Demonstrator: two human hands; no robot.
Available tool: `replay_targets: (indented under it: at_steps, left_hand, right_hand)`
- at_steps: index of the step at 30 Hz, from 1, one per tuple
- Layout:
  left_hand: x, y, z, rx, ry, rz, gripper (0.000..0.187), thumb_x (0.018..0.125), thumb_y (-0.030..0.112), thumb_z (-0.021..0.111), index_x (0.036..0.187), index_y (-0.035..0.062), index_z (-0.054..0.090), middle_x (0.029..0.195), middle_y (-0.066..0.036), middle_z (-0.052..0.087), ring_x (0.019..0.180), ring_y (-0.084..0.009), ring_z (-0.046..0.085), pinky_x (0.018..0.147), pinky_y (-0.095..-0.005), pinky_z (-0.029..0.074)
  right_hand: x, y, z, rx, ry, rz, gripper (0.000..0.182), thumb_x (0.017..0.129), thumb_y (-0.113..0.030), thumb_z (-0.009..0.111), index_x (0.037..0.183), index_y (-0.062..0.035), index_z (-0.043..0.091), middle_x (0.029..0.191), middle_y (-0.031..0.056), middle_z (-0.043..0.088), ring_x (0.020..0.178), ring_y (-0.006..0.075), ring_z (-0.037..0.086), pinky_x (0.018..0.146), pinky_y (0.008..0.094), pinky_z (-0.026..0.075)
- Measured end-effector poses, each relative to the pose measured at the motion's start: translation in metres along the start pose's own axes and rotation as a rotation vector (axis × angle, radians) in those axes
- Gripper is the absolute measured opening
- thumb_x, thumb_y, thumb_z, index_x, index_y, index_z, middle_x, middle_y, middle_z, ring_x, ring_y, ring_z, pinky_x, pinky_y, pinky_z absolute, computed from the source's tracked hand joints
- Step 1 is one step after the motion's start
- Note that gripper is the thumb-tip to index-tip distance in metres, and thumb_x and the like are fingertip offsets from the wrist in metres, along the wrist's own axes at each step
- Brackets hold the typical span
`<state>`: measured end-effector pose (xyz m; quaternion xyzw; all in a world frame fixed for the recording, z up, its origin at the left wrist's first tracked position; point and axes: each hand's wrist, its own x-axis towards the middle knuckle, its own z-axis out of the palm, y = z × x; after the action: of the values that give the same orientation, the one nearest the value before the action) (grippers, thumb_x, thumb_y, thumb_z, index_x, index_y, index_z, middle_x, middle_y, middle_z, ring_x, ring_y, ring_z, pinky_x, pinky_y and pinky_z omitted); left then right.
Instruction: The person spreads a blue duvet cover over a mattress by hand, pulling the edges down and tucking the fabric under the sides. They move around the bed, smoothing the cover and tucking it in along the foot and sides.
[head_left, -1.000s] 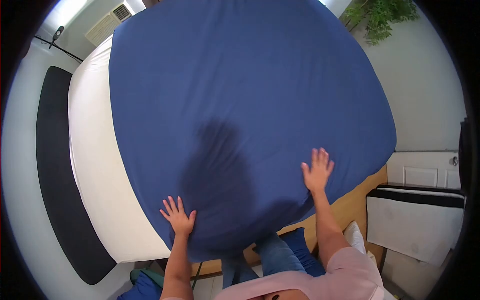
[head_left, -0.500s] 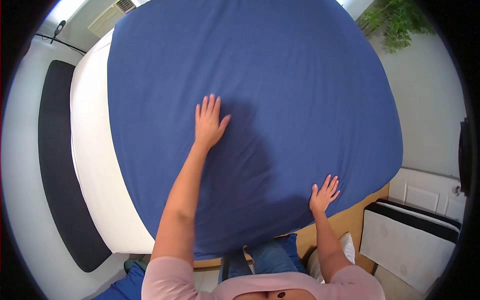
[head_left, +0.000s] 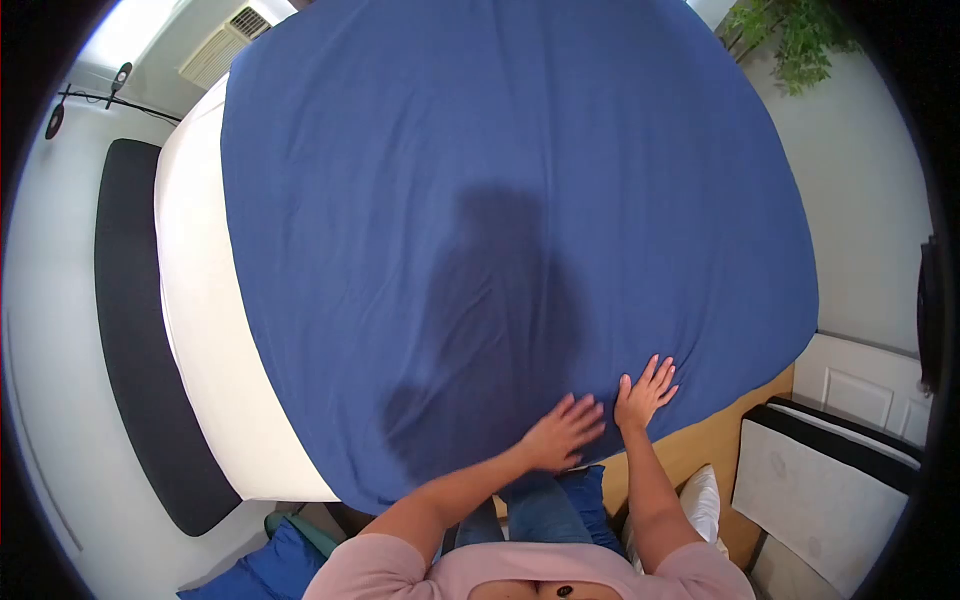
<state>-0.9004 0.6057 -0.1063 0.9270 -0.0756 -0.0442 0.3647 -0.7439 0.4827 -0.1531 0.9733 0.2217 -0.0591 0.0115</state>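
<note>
Compared with half a second ago, the left hand (head_left: pixel 565 432) is no longer out on the left part of the blue sheet (head_left: pixel 510 240) but at its near edge, beside the right hand (head_left: pixel 645 395). That sheet lies over the bed, with soft creases. The right fingers are spread and released, palm down on the cloth; the left fingers are loosely open, grasping nothing, though blur hides whether they touch. Flat palms and light, even strokes along the creases seem best; pressing hard could drag the fabric. Left lies a white sheet (head_left: pixel 205 300), then a dark headboard (head_left: pixel 135 320); near right, a white pillow (head_left: pixel 703 500). No brand, label or writing is readable.
</note>
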Motion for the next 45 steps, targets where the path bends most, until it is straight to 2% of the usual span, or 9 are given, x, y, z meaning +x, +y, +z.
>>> replay_targets:
  at_steps: [3, 12, 17, 20, 27, 31, 37, 42, 45]
  left_hand:
    - [-0.045, 0.030, 0.053, -0.169, -0.239, 0.236, 0.047, 0.071, 0.024, 0.064, 0.114, 0.0066, 0.057, 0.129, -0.016, 0.046, 0.128, -0.0331, 0.033, 0.105, -0.0469, 0.027]
    - [-0.141, -0.007, -0.059, 0.095, 0.578, -0.372, 0.036, 0.067, 0.006, 0.062, 0.103, 0.0088, 0.059, 0.113, -0.016, 0.054, 0.108, -0.0351, 0.049, 0.088, -0.0482, 0.039]
    - [-0.313, 0.006, -0.014, 0.324, 0.993, -1.401, 0.053, 0.075, 0.018, 0.060, 0.123, -0.0001, 0.044, 0.128, -0.026, 0.038, 0.120, -0.0409, 0.034, 0.100, -0.0477, 0.027]
    - [-0.395, 0.023, 0.045, 0.125, 1.022, -2.121, 0.064, 0.084, 0.044, 0.054, 0.128, -0.0008, 0.039, 0.127, -0.024, 0.039, 0.119, -0.0384, 0.037, 0.099, -0.0448, 0.031]
    - [-0.428, 0.027, 0.118, -0.468, 1.540, -1.662, 0.062, 0.088, 0.047, 0.052, 0.119, -0.0064, 0.044, 0.117, -0.022, 0.048, 0.106, -0.0322, 0.047, 0.093, -0.0395, 0.036]
    - [-0.445, 0.032, 0.122, -0.644, 1.287, -1.364, 0.050, 0.091, 0.037, 0.050, 0.111, -0.0092, 0.050, 0.104, -0.018, 0.057, 0.099, -0.0295, 0.052, 0.090, -0.0373, 0.038]
    - [-0.473, 0.049, 0.125, -1.293, 1.668, -0.957, 0.038, 0.095, 0.029, 0.044, 0.108, -0.0062, 0.053, 0.103, -0.014, 0.060, 0.094, -0.0253, 0.055, 0.085, -0.0342, 0.042]
    - [-0.510, 0.040, 0.120, -0.500, 0.922, -1.634, 0.054, 0.074, 0.035, 0.069, 0.111, 0.0004, 0.049, 0.104, -0.019, 0.058, 0.098, -0.0379, 0.054, 0.086, -0.0433, 0.042]
    - [-0.505, 0.038, 0.116, -0.251, 0.855, -1.756, 0.058, 0.072, 0.035, 0.070, 0.113, 0.0008, 0.048, 0.113, -0.019, 0.055, 0.108, -0.0373, 0.049, 0.091, -0.0447, 0.038]
  right_hand:
    - [0.000, 0.000, 0.002, 0.002, 0.011, -0.002, 0.061, 0.090, -0.039, 0.039, 0.141, -0.0100, 0.023, 0.149, 0.0147, 0.011, 0.136, 0.0334, 0.011, 0.106, 0.0557, 0.003]
    - [-0.008, 0.021, -0.022, 0.292, 0.234, -0.203, 0.034, 0.095, -0.020, 0.037, 0.118, -0.0034, 0.055, 0.128, 0.0138, 0.049, 0.123, 0.0249, 0.041, 0.104, 0.0450, 0.023]
    - [-0.018, 0.059, -0.027, 0.204, 0.234, -0.072, 0.032, 0.094, -0.018, 0.040, 0.098, 0.0028, 0.063, 0.107, 0.0136, 0.063, 0.107, 0.0247, 0.056, 0.099, 0.0407, 0.033]
    - [-0.027, 0.049, -0.036, 0.248, 0.152, -0.034, 0.037, 0.093, -0.024, 0.043, 0.120, -0.0003, 0.051, 0.126, 0.0172, 0.050, 0.116, 0.0303, 0.047, 0.098, 0.0447, 0.032]
    - [-0.130, 0.014, -0.040, 0.239, -0.063, -0.080, 0.051, 0.086, -0.028, 0.050, 0.130, -0.0038, 0.043, 0.136, 0.0212, 0.038, 0.118, 0.0400, 0.042, 0.094, 0.0510, 0.034]
    - [-0.168, 0.001, -0.063, 0.477, -0.424, -0.323, 0.038, 0.085, -0.025, 0.053, 0.113, 0.0010, 0.057, 0.116, 0.0227, 0.056, 0.110, 0.0340, 0.053, 0.093, 0.0381, 0.040]
    - [-0.173, -0.005, -0.118, 0.382, -0.418, -0.336, 0.036, 0.087, -0.025, 0.053, 0.111, 0.0006, 0.058, 0.104, 0.0197, 0.062, 0.099, 0.0313, 0.059, 0.085, 0.0359, 0.046]
    - [-0.179, 0.010, -0.156, 0.309, -0.300, -0.372, 0.035, 0.088, -0.025, 0.052, 0.110, 0.0017, 0.058, 0.093, 0.0158, 0.065, 0.079, 0.0238, 0.063, 0.071, 0.0333, 0.048]
    - [-0.191, 0.022, -0.163, 0.438, -0.414, -0.204, 0.035, 0.087, -0.026, 0.054, 0.107, 0.0020, 0.058, 0.088, 0.0137, 0.064, 0.072, 0.0194, 0.061, 0.066, 0.0318, 0.048]
